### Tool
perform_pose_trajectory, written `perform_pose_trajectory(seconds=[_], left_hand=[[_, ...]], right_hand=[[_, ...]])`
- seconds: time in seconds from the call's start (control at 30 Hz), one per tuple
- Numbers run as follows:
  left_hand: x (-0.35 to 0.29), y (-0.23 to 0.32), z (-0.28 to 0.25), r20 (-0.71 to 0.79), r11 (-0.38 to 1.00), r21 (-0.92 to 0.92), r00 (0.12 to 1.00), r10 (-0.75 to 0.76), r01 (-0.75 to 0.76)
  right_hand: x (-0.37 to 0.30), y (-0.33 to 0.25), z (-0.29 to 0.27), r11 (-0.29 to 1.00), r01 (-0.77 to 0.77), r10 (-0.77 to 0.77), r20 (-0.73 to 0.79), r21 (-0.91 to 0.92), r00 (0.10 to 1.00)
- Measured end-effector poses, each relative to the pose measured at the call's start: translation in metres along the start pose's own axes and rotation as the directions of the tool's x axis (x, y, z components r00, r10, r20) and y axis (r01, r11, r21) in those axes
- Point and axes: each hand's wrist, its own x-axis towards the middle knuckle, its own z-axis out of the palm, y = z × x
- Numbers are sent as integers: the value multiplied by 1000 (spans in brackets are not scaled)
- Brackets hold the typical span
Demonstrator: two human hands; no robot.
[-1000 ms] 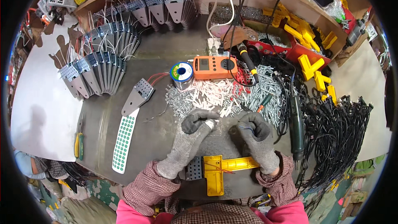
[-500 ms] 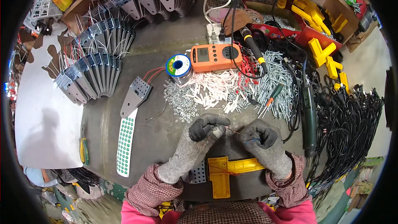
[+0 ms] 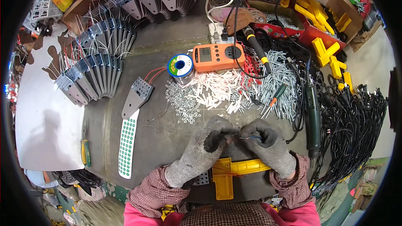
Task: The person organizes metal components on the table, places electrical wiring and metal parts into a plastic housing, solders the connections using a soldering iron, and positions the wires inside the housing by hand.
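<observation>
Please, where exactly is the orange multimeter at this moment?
In the head view, the orange multimeter lies above centre, slightly to the right, directly right of the wire spool and behind the white pieces.

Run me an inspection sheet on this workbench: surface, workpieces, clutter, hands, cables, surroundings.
Surface: dark bench top, scuffed.
Workpieces: yellow housing lies near the front edge; perforated metal plate beside it, partly hidden by the left forearm.
Clutter: loose nuts, white sleeves and screws heaped beyond the hands.
Hands: both gloved, close together; right hand holds a thin blue wire; left hand's grip unclear.
Cables: black cables massed at right; leads run to a power strip.
Surroundings: white board at left; red box at upper right.
</observation>
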Motion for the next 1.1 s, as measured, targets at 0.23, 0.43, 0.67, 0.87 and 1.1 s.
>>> perform_pose_trajectory(seconds=[0.23,0.43,0.67,0.87,1.1], left_hand=[[6,6,4,-40,992,86,994,99,-95],[2,2,10,-48,927,-342,982,-181,154],[21,10,3,-176,972,217,975,133,-93],[31,-26,0,-76,605,789,959,272,-109],[31,-27,-2,-131,607,794,971,202,-19]], right_hand=[[3,16,6,982,70,-86,-85,-178,993],[6,1,8,972,58,-55,18,-229,998],[11,13,8,982,176,-181,-69,-70,981],[11,13,8,936,51,-38,-45,347,998],[2,2,5,948,-163,166,10,275,986]])
